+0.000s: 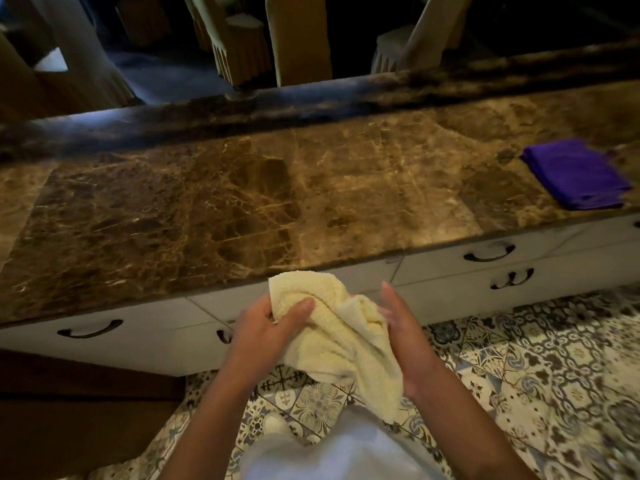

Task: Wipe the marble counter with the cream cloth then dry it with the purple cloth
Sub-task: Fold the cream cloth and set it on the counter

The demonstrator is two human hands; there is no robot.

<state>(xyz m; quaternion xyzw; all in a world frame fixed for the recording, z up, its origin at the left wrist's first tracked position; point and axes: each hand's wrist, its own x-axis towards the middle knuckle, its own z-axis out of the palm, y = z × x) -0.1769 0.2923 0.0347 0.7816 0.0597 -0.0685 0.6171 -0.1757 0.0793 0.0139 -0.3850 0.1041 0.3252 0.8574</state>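
Note:
The cream cloth is bunched between both hands, held in the air in front of the counter's near edge, off the marble. My left hand grips its upper left part with the thumb over it. My right hand presses against its right side, fingers fairly straight. The brown marble counter stretches across the view. The purple cloth lies folded flat on the counter at the far right, near the front edge.
White drawers with dark curved handles run under the counter. Patterned floor tiles lie below. A raised dark ledge backs the counter, with covered chairs beyond it.

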